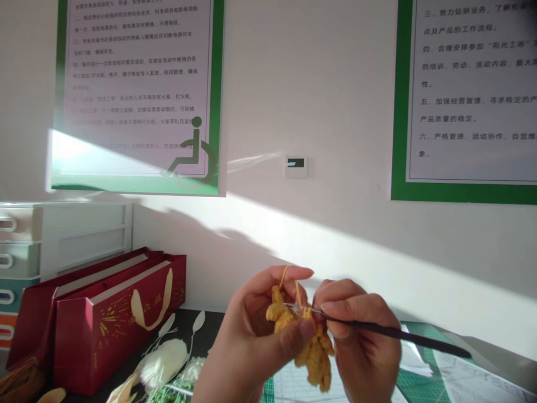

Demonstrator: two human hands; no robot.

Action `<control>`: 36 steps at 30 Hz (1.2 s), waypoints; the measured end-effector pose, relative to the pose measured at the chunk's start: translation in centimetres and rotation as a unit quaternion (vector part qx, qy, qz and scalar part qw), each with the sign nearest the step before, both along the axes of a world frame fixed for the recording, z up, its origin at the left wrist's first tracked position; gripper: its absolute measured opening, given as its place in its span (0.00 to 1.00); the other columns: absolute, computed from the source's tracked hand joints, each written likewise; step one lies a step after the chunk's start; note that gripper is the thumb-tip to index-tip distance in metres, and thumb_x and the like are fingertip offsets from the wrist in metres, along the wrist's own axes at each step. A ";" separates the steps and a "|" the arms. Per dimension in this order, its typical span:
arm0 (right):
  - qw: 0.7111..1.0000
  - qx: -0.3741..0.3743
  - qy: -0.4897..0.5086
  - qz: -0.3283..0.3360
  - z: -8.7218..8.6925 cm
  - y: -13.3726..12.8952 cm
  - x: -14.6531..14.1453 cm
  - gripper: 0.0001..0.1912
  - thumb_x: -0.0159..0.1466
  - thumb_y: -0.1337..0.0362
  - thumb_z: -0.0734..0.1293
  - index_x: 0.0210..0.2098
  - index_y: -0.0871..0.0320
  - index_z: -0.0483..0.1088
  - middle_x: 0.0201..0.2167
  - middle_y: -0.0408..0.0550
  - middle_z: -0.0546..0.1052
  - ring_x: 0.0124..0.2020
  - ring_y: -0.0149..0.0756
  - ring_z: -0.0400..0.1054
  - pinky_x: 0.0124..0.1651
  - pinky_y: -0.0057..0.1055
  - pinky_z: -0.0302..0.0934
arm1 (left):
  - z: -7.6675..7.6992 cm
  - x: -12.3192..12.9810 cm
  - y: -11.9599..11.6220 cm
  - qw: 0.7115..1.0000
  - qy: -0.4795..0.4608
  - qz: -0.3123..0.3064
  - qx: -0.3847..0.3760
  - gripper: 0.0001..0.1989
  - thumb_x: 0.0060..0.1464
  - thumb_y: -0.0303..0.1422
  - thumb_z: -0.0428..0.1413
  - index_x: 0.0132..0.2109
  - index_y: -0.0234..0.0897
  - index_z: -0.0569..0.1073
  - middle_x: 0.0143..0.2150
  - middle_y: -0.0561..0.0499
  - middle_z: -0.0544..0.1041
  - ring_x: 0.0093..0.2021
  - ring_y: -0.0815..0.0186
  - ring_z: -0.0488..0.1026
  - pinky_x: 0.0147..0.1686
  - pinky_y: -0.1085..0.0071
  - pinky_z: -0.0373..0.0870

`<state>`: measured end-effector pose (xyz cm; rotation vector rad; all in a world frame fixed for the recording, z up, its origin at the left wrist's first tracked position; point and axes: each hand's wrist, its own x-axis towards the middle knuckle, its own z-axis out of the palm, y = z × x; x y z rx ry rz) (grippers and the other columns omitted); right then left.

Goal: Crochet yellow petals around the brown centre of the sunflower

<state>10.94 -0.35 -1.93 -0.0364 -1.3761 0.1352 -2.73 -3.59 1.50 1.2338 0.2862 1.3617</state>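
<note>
A yellow crocheted piece (316,358) with bumpy, petal-like lobes hangs between my hands above the table. My left hand (264,330) pinches it between thumb and fingers, and a strand of yellow yarn (284,275) loops over the raised index finger. In my right hand (363,330) is a crochet hook (398,334) with a dark handle, gripped near its metal end. The metal shaft points left and touches the top of the yellow piece, where loops lie around it. My left fingers and thumb hide part of the piece.
Red gift bags (121,313) stand at left beside stacked drawers (25,257). White yarn (163,364) and green yarn (174,392) lie near the bags. A green cutting mat (423,386) and papers (474,378) are at right. Behind is a wall with a thermostat (296,167) and posters (138,84).
</note>
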 end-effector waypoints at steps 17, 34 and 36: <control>0.923 -0.257 0.035 0.283 0.1 -0.6 -0.1 0.12 0.74 0.57 0.61 0.35 0.53 0.66 0.24 0.36 0.66 0.18 0.22 0.49 0.19 0.19 0.52 | -0.2 0.1 0.9 0.995 -0.001 -0.088 0.050 0.05 0.52 0.24 0.70 0.37 0.36 0.84 0.32 0.50 0.81 0.31 0.66 0.80 0.37 0.70 0.77; 0.983 -0.153 0.039 0.095 0.3 -0.1 1.0 0.04 0.72 0.61 0.66 0.40 0.51 0.73 0.33 0.44 0.78 0.37 0.35 0.75 0.39 0.32 0.73 | -1.1 0.2 1.0 0.993 0.074 0.057 0.070 0.22 0.49 0.28 0.73 0.52 0.43 0.83 0.44 0.45 0.79 0.45 0.57 0.76 0.44 0.66 0.75; 0.984 -0.151 0.049 0.083 0.4 -0.1 1.3 0.04 0.71 0.60 0.67 0.40 0.51 0.73 0.33 0.44 0.78 0.37 0.34 0.74 0.39 0.30 0.71 | -1.0 0.4 0.9 0.993 0.069 0.067 0.062 0.20 0.48 0.27 0.73 0.50 0.43 0.84 0.42 0.47 0.79 0.45 0.58 0.76 0.44 0.67 0.75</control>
